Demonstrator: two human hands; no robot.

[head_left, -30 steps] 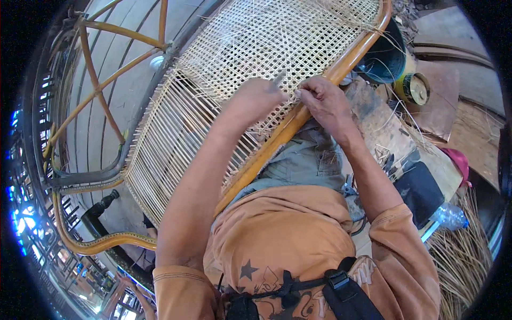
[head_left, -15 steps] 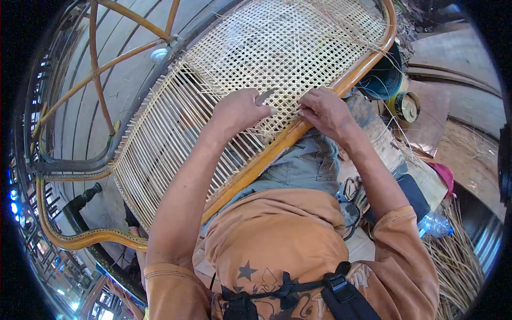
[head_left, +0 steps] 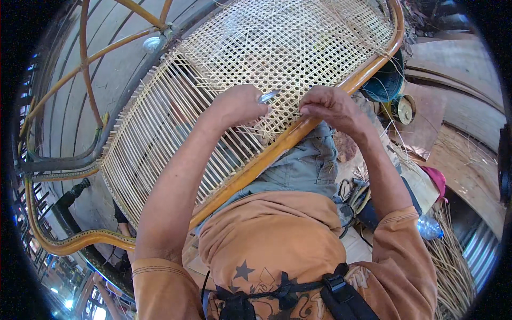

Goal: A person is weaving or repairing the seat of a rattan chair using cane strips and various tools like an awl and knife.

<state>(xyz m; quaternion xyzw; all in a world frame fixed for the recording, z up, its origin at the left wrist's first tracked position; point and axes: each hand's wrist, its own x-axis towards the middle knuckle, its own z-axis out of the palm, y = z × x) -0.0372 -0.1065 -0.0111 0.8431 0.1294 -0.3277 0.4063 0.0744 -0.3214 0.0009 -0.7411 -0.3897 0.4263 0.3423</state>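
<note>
A chair-like frame of orange-brown rattan pole (head_left: 282, 143) lies across my lap. Pale cane webbing (head_left: 256, 58) fills its far part in an open lattice, while single parallel cane strands (head_left: 154, 133) span the left part. Over the border between the two, my left hand (head_left: 242, 105) is closed around a short, shiny metal tool with a narrow tip (head_left: 268, 96); most of it is hidden in the fist. My right hand (head_left: 329, 106) rests at the webbing's near edge beside the pole, thumb and fingers pinched together. Whatever lies in that pinch is too small to make out.
To the right stand a dark bucket (head_left: 385, 85) and a round yellowish can (head_left: 404, 109). Beyond my right elbow are a clear plastic bottle (head_left: 429, 228), a red cloth item (head_left: 434, 181) and a bundle of cane (head_left: 453, 266). More curved rattan framing (head_left: 85, 64) extends at left.
The view has shifted slightly. My left hand has turned a little, so the metal tool now catches the light. My right fingers have drawn closer together, staying by the pole.
</note>
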